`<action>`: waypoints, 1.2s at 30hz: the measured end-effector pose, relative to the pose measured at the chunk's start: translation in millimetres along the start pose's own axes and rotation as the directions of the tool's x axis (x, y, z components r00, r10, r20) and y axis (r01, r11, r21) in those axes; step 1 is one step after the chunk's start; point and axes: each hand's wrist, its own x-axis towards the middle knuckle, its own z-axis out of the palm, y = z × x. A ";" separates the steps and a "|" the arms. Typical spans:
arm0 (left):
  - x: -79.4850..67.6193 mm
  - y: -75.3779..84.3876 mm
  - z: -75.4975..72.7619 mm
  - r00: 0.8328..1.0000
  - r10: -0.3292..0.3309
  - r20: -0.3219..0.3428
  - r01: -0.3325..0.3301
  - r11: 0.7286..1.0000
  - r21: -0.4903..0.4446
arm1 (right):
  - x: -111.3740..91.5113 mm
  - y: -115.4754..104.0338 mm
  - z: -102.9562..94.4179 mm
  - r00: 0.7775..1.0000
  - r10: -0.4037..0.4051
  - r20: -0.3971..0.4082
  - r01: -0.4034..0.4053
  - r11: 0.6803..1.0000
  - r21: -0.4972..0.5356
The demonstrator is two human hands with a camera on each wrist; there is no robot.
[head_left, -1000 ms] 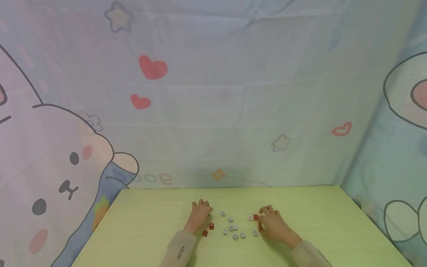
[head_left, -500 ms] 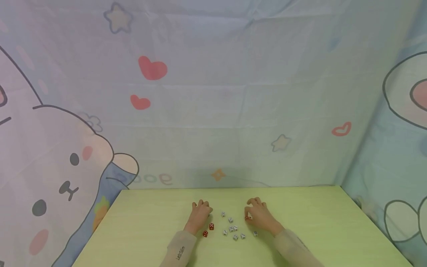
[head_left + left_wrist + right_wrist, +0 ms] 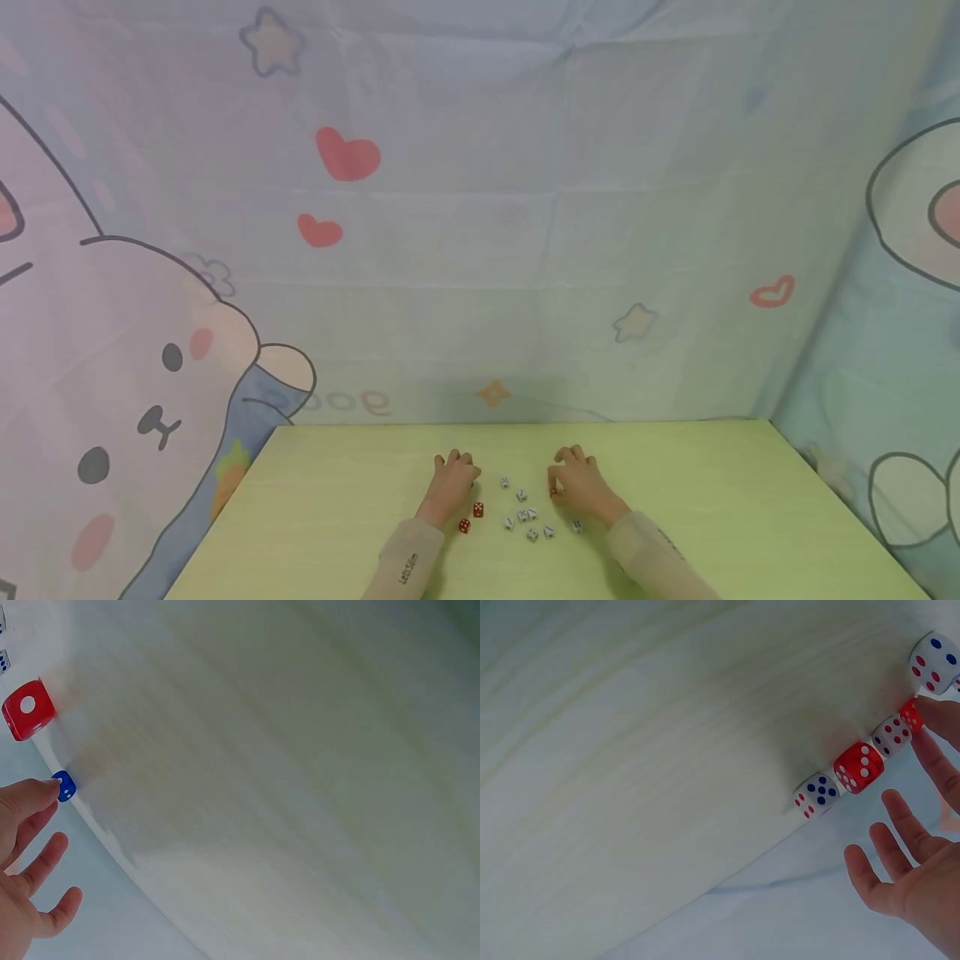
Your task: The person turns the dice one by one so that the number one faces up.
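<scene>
My left hand (image 3: 452, 485) pinches a small blue die (image 3: 66, 787) between thumb and forefinger, its other fingers spread, as the left wrist view shows. A bigger red die (image 3: 28, 709) lies close by. On the right, my right hand (image 3: 588, 483) pinches a small red die (image 3: 911, 715) between thumb and forefinger. It is at the end of a row: a white die (image 3: 892, 736) beside it, then a red die (image 3: 859, 767), then another white die (image 3: 817, 796). A white die (image 3: 934, 662) stands on the thumb's side. In the head view the right hand hides most of this row.
Several white dice (image 3: 522, 516) lie scattered between the hands on the pale yellow-green table (image 3: 337, 517). Two red dice sit near the left wrist, one (image 3: 477, 509) farther back than the other (image 3: 464, 526). A printed cloth (image 3: 525, 208) hangs behind the table.
My right hand has moved left and slightly back with the small red die, now covering the white and red dice seen there before. The left hand has stayed in place.
</scene>
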 end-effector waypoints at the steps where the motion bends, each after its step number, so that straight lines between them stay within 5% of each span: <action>1: 0.0 0.2 -0.3 1.000 0.002 -0.001 -0.002 1.000 0.001 | -0.6 0.4 -0.6 1.000 0.004 -0.003 -0.004 1.000 0.002; 9: 1.0 -2.0 0.7 1.000 0.005 -0.006 -0.005 1.000 0.014 | -14.8 7.0 -9.2 0.999 -0.016 -0.038 0.015 1.000 -0.014; 15: 1.2 -2.9 1.7 1.000 0.006 -0.018 -0.006 1.000 0.001 | -31.9 8.4 -18.7 0.996 -0.084 0.027 0.085 0.996 -0.038; 36: 0.3 -1.3 2.1 1.000 0.003 -0.008 -0.003 0.999 -0.052 | -54.3 12.1 -15.7 0.995 -0.044 0.084 0.040 0.998 0.046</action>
